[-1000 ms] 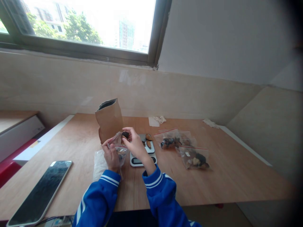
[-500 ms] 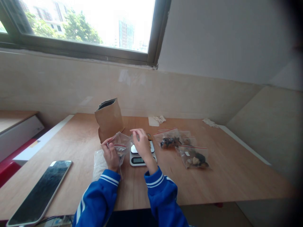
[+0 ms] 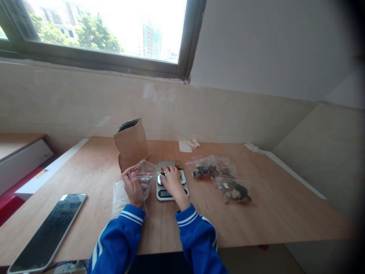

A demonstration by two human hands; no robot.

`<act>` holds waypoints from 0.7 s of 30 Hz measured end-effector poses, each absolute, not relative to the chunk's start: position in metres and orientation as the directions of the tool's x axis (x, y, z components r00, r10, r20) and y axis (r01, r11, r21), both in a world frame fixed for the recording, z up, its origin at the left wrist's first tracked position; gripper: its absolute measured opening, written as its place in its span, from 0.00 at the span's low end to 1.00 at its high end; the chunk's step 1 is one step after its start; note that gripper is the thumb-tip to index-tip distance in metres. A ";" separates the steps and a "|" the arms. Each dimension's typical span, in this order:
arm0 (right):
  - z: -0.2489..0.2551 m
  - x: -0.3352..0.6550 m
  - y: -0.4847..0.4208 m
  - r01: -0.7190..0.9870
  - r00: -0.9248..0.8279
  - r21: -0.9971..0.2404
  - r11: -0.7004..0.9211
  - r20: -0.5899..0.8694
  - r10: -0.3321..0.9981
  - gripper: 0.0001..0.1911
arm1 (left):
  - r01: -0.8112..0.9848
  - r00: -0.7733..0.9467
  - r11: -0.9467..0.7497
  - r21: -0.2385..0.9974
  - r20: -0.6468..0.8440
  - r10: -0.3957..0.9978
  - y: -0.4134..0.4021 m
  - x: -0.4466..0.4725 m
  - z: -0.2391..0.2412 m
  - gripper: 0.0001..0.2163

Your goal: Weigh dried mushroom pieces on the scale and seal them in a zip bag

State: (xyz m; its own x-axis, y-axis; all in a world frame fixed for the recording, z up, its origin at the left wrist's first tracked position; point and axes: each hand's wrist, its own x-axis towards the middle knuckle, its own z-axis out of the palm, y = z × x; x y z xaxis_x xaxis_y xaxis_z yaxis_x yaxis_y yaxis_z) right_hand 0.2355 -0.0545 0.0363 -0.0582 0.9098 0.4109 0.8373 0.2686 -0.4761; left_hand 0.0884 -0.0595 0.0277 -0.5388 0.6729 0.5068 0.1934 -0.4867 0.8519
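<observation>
Phone [image 3: 47,231] near left table [image 3: 270,213] edge; brown paper bag [image 3: 131,144] upright.

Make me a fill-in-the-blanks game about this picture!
1. The left hand holds a clear plastic ____.
2. The right hand rests on the small kitchen ____.
3. The brown paper bag stands ____ on the table.
4. The phone lies on the person's ____ side.

Missing words: bag, scale, upright, left.
</observation>
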 end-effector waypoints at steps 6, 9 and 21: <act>0.027 0.237 -0.053 0.760 -0.044 -0.564 0.323 0.451 0.891 0.15 | 0.172 -0.554 -0.486 0.857 0.492 0.672 -0.059 0.088 0.026 0.13; 0.025 0.238 -0.051 0.728 -0.034 -0.599 0.333 0.453 0.891 0.17 | 0.168 -0.561 -0.493 0.853 0.494 0.664 -0.059 0.088 0.027 0.13; 0.066 0.227 -0.062 0.422 0.198 -0.790 0.445 0.559 0.805 0.16 | 0.194 -0.510 -0.506 0.841 0.527 0.680 -0.059 0.089 0.021 0.14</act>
State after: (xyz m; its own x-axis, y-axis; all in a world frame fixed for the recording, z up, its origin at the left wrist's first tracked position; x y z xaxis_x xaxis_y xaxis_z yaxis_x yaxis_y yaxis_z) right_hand 0.2272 -0.0615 0.0660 0.1983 0.8050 0.5591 0.4221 0.4446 -0.7900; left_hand 0.0886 -0.0591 0.0207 -0.5103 0.6797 0.5268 0.1941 -0.5057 0.8406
